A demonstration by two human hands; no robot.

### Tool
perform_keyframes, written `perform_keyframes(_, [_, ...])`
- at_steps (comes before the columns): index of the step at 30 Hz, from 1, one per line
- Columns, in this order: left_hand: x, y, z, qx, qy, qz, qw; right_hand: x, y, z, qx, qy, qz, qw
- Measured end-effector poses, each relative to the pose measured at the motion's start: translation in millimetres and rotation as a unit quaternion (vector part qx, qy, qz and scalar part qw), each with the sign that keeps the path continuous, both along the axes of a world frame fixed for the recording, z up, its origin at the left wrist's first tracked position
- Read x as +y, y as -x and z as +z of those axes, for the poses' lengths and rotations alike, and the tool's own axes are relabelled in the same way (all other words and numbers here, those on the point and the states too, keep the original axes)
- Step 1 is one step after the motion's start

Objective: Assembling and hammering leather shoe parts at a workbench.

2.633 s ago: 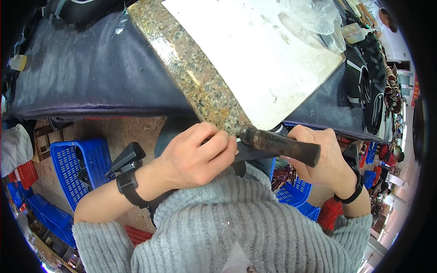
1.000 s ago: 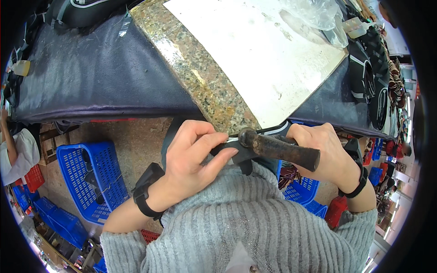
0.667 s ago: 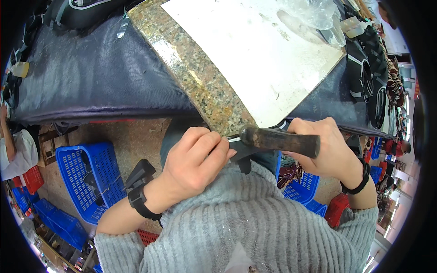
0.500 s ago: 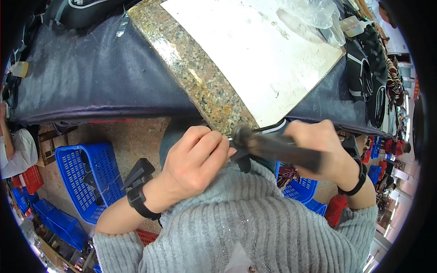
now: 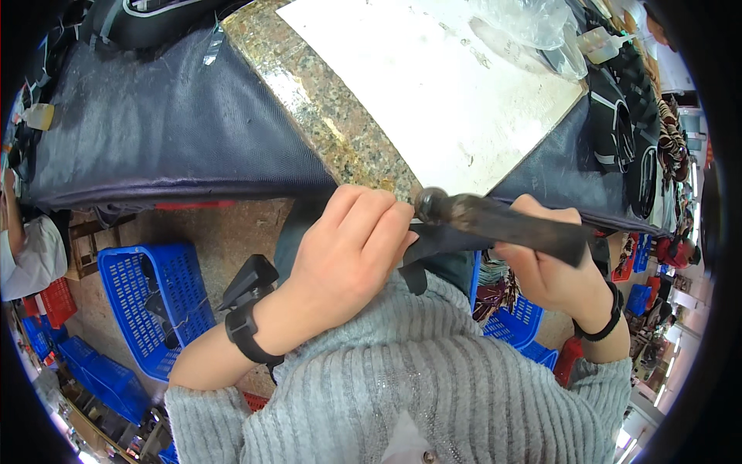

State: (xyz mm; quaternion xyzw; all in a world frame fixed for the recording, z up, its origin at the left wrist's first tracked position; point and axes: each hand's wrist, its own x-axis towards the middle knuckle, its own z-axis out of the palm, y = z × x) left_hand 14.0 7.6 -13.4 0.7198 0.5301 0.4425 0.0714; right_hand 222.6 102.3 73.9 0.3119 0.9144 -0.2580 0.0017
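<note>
My right hand [image 5: 553,267] is closed around a dark hammer [image 5: 502,220], whose long head points left with its round face beside my left fingertips. The hammer's handle is mostly hidden in my grip. My left hand [image 5: 348,251] is closed at the near corner of a speckled stone slab [image 5: 355,127], its fingers pinched on a black strip of material [image 5: 444,240]. That strip runs right beneath the hammer, and a dark end hangs below. Where the fingertips meet the strip is hidden by my own hand.
A white board [image 5: 433,85] lies on the slab, with a clear plastic bag [image 5: 533,27] and a small bottle [image 5: 601,46] at its far right. Dark cloth [image 5: 170,124] covers the table. Black pieces [image 5: 610,127] lie right; a blue basket [image 5: 158,309] stands lower left.
Both hands have moved a little: the left slightly up and right, the hammer to the right with its head swung. More of the black strip shows between them.
</note>
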Motion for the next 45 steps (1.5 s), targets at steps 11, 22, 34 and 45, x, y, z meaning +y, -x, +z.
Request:
perform_keyframes(11, [-11.4, 10.0, -12.4, -0.005, 0.036, 0.045, 0.998, 1.0, -5.2, -7.6, -0.093, -0.029, 0.028, 0.995])
perform_keyframes(22, [-13.5, 3.6, -17.9, 0.126, -0.055, 0.057, 0.989, 3.2, -1.2, -6.3, 0.019, -0.044, 0.021, 0.999])
perform_keyframes(34, [-12.8, 10.3, -17.1, 0.019, -0.010, 0.059, 0.998, 6.0, 11.0, -10.3, -0.080, -0.030, 0.068, 0.994])
perform_keyframes(45, [-13.3, 8.3, -24.5, 0.077, -0.067, 0.055, 0.993, 8.4, 11.0, -3.1, 0.056, 0.064, -0.005, 0.996])
